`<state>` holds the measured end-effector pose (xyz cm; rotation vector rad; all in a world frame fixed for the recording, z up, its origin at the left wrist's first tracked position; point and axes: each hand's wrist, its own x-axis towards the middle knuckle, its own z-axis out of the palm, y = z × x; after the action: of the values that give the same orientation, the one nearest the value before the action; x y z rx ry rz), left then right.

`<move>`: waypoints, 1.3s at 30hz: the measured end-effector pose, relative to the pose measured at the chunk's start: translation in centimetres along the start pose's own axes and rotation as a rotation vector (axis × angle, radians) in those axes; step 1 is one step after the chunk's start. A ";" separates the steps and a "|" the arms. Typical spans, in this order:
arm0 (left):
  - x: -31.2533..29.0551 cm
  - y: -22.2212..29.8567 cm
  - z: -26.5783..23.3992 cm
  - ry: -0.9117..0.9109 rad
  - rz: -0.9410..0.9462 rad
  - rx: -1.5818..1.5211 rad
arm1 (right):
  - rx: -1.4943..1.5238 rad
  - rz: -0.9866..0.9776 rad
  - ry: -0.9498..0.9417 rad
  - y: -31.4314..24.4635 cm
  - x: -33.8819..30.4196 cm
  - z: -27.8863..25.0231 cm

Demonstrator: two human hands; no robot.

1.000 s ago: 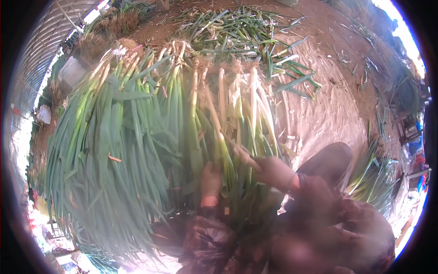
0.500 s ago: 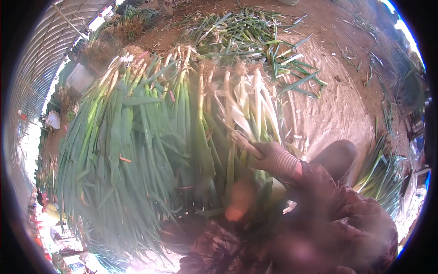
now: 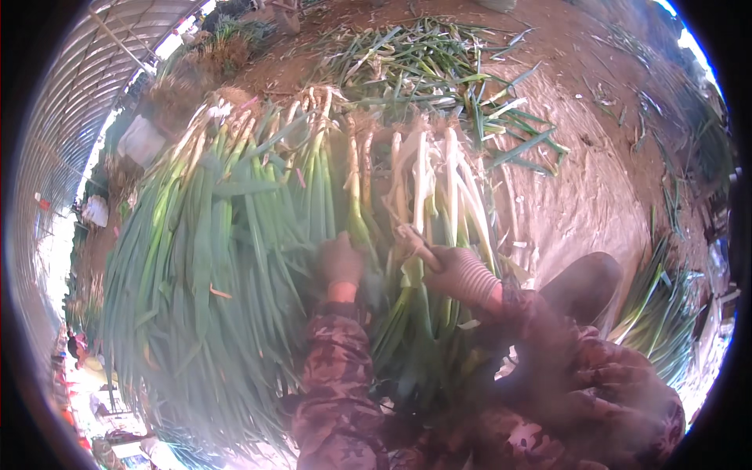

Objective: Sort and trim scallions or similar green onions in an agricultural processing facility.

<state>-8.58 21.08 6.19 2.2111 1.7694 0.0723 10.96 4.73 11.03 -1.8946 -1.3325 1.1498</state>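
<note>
Right hand (image 3: 464, 276) wrapped round a pale stick (image 3: 421, 247), near the white stalks (image 3: 452, 180); left hand (image 3: 341, 262) at the green onions (image 3: 211, 258), fingers blurred, can't tell its grip; onions lie side by side, roots away from the person.

Passing room over the tan sheet (image 3: 580, 188); dense green leaves (image 3: 204, 274) leftward; bent knee (image 3: 583, 286) nearside

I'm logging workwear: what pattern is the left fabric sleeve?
Reddish-brown and dark camouflage; the left sleeve shows best in head view.
</note>
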 end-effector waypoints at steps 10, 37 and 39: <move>-2.9 3.5 1.3 0.075 -0.073 -0.240 | -0.193 -0.020 0.015 -1.6 -1.7 0.4; -2.5 3.6 2.6 0.116 -0.003 -0.136 | -0.392 -0.076 0.101 -1.8 9.6 1.4; -2.3 3.6 2.3 0.107 -0.024 -0.156 | -0.406 -0.041 0.063 -3.0 10.9 1.1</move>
<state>-5.21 17.74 5.33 2.1110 1.7794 0.3178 10.20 15.96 9.30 -2.1493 -1.6566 0.8358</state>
